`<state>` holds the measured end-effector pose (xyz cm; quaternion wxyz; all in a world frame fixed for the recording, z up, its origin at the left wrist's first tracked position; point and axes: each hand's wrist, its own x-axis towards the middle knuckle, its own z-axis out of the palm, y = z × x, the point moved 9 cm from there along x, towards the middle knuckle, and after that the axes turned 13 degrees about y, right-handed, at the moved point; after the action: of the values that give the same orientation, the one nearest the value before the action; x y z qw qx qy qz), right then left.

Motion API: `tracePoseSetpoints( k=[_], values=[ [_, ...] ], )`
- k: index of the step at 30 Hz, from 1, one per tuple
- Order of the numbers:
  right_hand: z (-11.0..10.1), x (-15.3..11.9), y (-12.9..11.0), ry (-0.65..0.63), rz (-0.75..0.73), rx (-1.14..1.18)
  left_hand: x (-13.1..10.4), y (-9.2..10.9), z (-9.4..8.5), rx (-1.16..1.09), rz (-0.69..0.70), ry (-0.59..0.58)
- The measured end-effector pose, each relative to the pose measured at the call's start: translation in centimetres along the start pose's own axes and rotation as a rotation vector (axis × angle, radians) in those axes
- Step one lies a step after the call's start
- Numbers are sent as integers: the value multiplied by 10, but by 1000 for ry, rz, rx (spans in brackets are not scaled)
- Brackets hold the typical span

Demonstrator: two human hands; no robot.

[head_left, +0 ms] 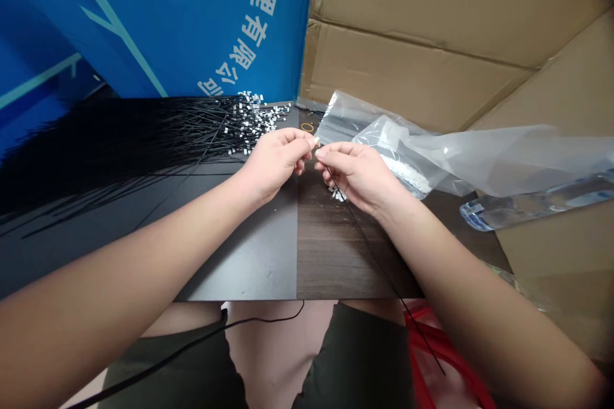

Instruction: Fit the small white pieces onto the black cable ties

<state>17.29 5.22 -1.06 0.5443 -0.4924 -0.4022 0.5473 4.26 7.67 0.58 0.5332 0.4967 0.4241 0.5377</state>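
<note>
We pinch a small white piece [316, 140] between the thumb and finger of our left hand [281, 163], while our right hand [352, 174] pinches a thin black wire [367, 239] close beside it. Both are above the dark surface [336, 262], the wire trailing past its near edge.

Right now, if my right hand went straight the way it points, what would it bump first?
Probably your left hand: its fingertips look just ahead of your right hand, though depth is hard to judge.
</note>
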Motion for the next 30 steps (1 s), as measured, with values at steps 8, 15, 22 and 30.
tracePoseSetpoints(
  k=[8,15,22,30],
  values=[
    [-1,-1,-4,34,34,23,1,-4,0,-75,-90,-10],
    [-2,-2,-4,32,34,20,-1,-8,3,-134,-173,-35],
    [-1,-2,-6,16,32,29,-2,-9,2,-151,-196,-19],
    [-1,-3,-7,7,15,17,-3,-8,2,-168,-208,-17]
  ],
)
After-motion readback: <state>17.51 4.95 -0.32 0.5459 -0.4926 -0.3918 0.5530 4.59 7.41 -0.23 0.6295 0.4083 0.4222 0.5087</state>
